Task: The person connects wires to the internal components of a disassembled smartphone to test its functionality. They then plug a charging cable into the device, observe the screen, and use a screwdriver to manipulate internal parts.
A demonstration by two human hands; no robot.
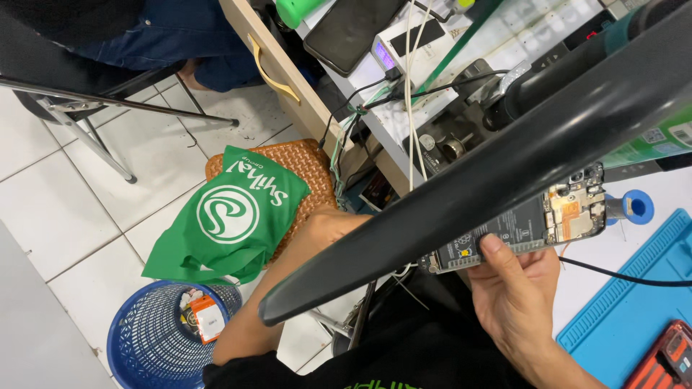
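A thick black curved bar (pixel 504 166) is sweeping across the whole scene close to the camera, above a cluttered counter (pixel 504 43) and the white tiled floor (pixel 86 209), where a green cloth bag (pixel 238 212) is lying on a woven brown stool (pixel 303 162) next to a blue mesh bin (pixel 144 338). The right hand (pixel 515 288) is gripping an opened phone (pixel 533 223) with its circuit boards showing, holding it up beside a blue mat (pixel 634 302), thumb pressing on its lower edge. The left arm (pixel 288 274) is stretching down toward the stool, but its hand is hiding behind the bar, so I cannot tell whether it is wide or narrow.
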